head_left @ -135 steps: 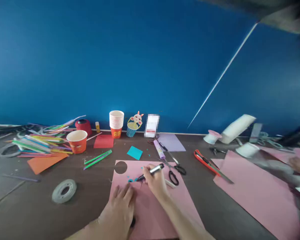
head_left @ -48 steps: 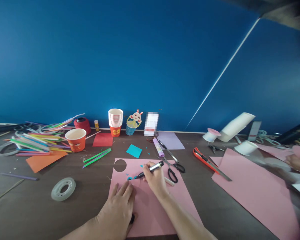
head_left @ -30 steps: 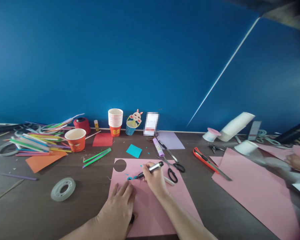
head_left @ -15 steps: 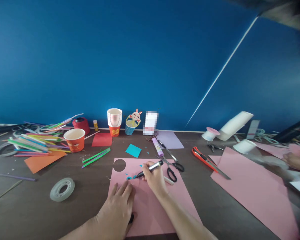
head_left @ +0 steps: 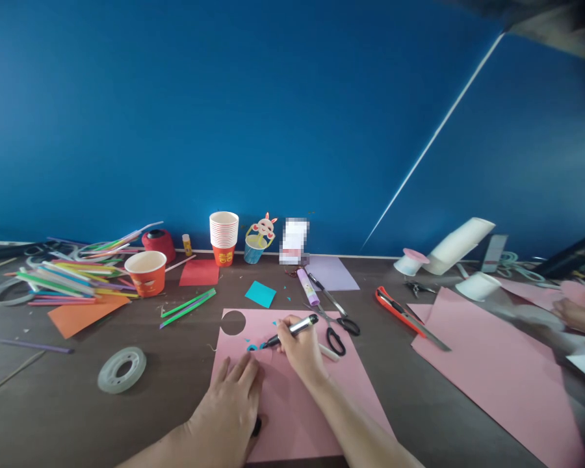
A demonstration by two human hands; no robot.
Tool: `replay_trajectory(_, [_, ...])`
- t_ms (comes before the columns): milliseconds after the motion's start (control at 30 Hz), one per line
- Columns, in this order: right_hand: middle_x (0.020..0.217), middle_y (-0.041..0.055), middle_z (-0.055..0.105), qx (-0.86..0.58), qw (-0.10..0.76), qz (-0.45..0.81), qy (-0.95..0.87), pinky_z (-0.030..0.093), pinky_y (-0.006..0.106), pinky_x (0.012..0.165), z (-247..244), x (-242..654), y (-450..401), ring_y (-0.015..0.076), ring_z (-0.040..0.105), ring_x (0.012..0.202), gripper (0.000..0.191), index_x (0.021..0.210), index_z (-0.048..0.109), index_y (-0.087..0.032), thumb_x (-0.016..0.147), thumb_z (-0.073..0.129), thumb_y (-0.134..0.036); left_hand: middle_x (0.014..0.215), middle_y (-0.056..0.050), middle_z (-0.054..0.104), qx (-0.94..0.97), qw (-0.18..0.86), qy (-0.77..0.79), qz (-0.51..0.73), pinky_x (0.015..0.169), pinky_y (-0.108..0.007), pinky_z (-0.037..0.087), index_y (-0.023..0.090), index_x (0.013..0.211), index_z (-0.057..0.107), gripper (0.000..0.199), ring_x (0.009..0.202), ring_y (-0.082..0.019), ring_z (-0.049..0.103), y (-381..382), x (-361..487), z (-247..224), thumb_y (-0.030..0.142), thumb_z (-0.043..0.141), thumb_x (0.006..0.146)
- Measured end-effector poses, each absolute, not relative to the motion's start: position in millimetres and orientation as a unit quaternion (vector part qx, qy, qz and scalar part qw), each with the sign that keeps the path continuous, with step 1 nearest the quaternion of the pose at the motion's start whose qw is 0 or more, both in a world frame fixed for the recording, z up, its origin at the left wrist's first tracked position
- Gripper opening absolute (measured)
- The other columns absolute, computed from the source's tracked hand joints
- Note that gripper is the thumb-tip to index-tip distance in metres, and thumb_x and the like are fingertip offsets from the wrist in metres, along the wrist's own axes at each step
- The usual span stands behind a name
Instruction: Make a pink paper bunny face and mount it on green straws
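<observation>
My right hand [head_left: 299,348] grips a black and silver marker [head_left: 292,329], its tip at one of two small blue rings [head_left: 252,348] on the pink paper. My left hand [head_left: 236,396] lies flat with its fingers apart, pressing on the large pink sheet [head_left: 302,416] and the edge of a smaller pink piece [head_left: 268,355]. A black cap [head_left: 257,426] shows partly beside my left palm. Black-handled scissors [head_left: 336,331] lie at the sheet's right edge. A round hole [head_left: 233,322] is cut in its upper left corner.
A tape roll [head_left: 121,370], an orange cup [head_left: 145,273] and straws [head_left: 68,283] lie left. Stacked cups [head_left: 223,237] stand behind. A red utility knife [head_left: 409,316] and pink sheets [head_left: 497,370] lie right. Another person's hand [head_left: 578,316] shows at far right.
</observation>
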State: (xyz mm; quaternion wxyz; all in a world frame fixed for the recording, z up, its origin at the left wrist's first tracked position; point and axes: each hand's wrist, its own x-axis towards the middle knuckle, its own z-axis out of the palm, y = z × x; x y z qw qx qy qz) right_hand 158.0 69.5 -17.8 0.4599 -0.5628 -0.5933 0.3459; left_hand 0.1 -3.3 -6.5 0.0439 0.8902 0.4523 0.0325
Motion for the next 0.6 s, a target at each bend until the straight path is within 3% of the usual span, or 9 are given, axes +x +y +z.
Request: replay_trajectory(600, [0.040,-0.0042,0.047,-0.567,0.454,0.309,-0.614,0.036,0.019,0.039,-19.3,157.2,69.6,0.0122,0.051,0.037,0.027,0.059,0.044,-0.019,0.082,0.045,-0.034,0.126,-0.017,0.048,0.890,0.047,0.453,0.030,0.099,-0.051,0.028,0.010,0.122,0.049,0.046,0.123,-0.031,0.033,-4.4,0.3,-6.4,0.028,0.041,0.081])
